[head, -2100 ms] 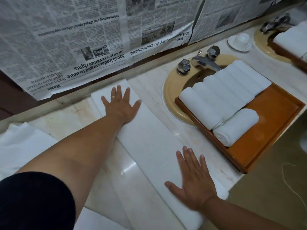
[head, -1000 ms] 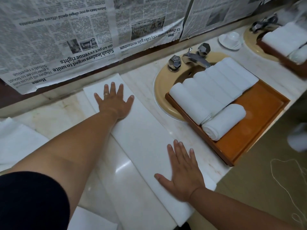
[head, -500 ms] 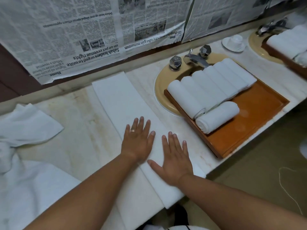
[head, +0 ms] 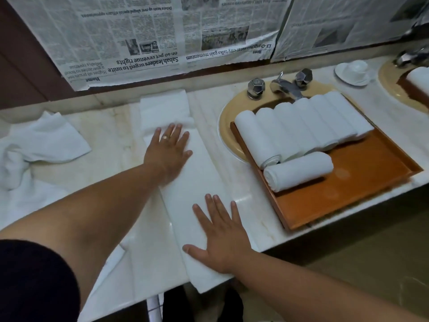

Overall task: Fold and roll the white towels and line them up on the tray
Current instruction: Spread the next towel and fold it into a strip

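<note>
Head view: the folded towel (head: 199, 189) lies as a long strip across the surface (head: 111, 140), from the back edge to the front edge, where its near end hangs just over. Both hands are flat with fingers spread, holding nothing. The left hand (head: 170, 147) presses the far half and the right hand (head: 220, 235) presses the near end.

The step looks like smoothing before the roll. The cloth is rumpled just beyond the left fingertips, so that ridge wants pressing out towards the back edge. The long sides should stay parallel, and the roll should start tight from one end.

The tray (head: 348, 198) sits at the right, over the sink. It holds a row of rolls (head: 297, 122) and one roll (head: 298, 170) lying crosswise, with bare wood beside it. Loose towels (head: 46, 138) wait at the left edge.
</note>
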